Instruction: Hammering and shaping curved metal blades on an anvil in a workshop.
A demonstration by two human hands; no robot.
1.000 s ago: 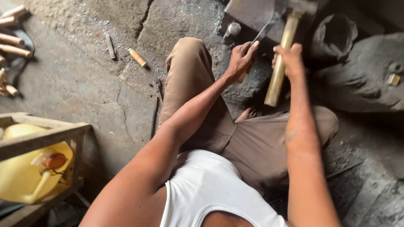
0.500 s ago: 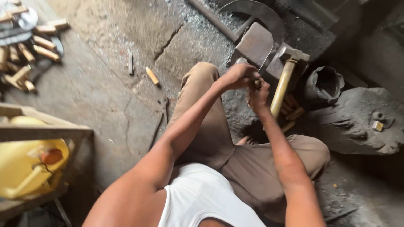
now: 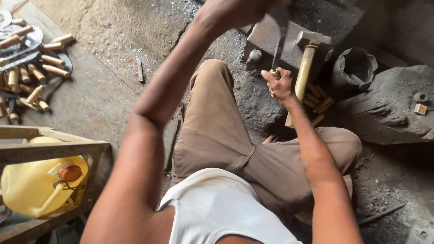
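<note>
I sit on the ground with my knees apart. My right hand [image 3: 280, 85] grips a short wooden handle with a brass ring [image 3: 275, 72]. A thin grey metal blade [image 3: 279, 34] rises from that handle in front of the dark iron anvil block [image 3: 266, 38]. My left hand [image 3: 239, 10] is raised to the frame's top edge, fingers closed by the blade's upper end; the edge cuts off part of the grip. A hammer [image 3: 312, 40] with a long wooden shaft leans against the block, just right of my right hand.
Many wooden handles and blades [image 3: 27, 68] lie at the upper left. A yellow jerrycan [image 3: 40, 185] sits in a wooden frame [image 3: 49, 148] at the lower left. A dark pot [image 3: 355, 68], a grey stone [image 3: 389, 108] and spare handles [image 3: 316, 103] are at the right.
My left hand has lifted from beside the right hand up to the top edge. The right hand has let go of the hammer shaft and now holds the small handle.
</note>
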